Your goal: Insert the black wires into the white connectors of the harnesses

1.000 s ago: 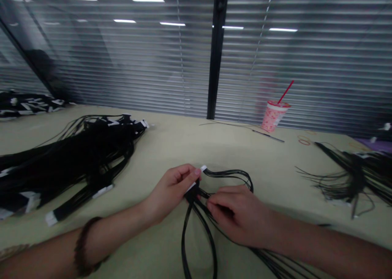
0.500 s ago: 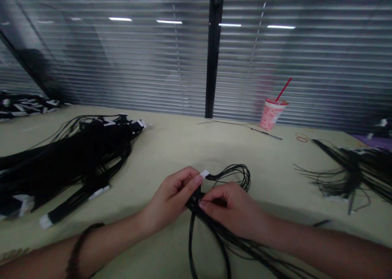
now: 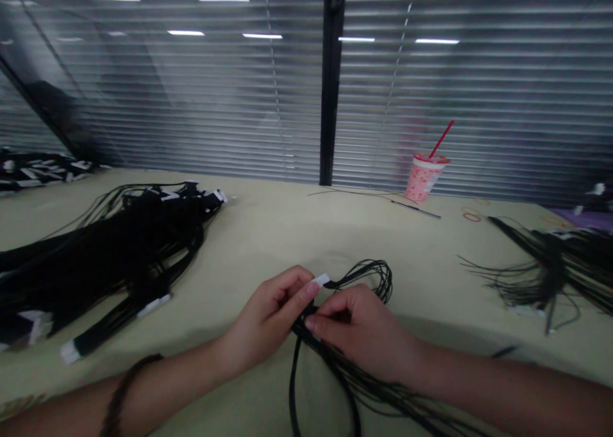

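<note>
My left hand (image 3: 265, 319) pinches a small white connector (image 3: 320, 279) between thumb and fingertips. A bundle of thin black wires (image 3: 345, 376) runs from that connector, forming a loop on the far side and trailing toward me across the table. My right hand (image 3: 359, 331) grips the strands close to the left hand, its fingers curled around them. Both hands hover just above the pale yellow-green table (image 3: 282, 232), and the wires' ends are hidden below the frame.
A large heap of black wire harnesses (image 3: 115, 245) with white connectors lies at left, and another bundle (image 3: 550, 271) at right. Farther back stand a pink paper cup (image 3: 424, 178) with a red straw, rubber bands (image 3: 472, 217), and window blinds.
The white connector has moved right and now sits clear of the left fingertips' earlier position. The wires have drawn together under my right hand. The view has tilted slightly.
</note>
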Demonstrator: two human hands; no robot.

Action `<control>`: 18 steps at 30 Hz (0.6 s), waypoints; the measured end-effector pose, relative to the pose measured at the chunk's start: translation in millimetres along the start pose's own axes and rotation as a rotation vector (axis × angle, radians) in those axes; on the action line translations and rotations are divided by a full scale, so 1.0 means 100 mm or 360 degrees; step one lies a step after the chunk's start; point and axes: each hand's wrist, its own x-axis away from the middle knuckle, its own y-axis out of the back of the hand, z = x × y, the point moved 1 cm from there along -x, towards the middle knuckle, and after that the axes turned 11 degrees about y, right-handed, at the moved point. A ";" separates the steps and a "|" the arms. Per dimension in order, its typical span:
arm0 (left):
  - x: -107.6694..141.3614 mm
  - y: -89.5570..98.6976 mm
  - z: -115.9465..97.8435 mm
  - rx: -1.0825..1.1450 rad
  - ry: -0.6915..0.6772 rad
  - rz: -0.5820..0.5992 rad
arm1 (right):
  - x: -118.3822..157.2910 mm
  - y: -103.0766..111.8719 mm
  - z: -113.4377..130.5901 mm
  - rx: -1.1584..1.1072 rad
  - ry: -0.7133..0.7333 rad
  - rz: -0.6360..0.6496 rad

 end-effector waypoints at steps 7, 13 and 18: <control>0.00 0.00 -0.03 -0.0039 -0.0029 0.0072 | -0.02 0.01 0.01 -0.0241 -0.0126 0.0055; 0.00 -0.02 -0.03 -0.0044 0.0000 0.0090 | -0.04 0.00 -0.02 -0.0300 -0.0150 0.0049; 0.01 -0.03 -0.04 -0.0032 -0.0016 0.0155 | -0.05 -0.04 0.02 0.0139 0.0245 -0.0116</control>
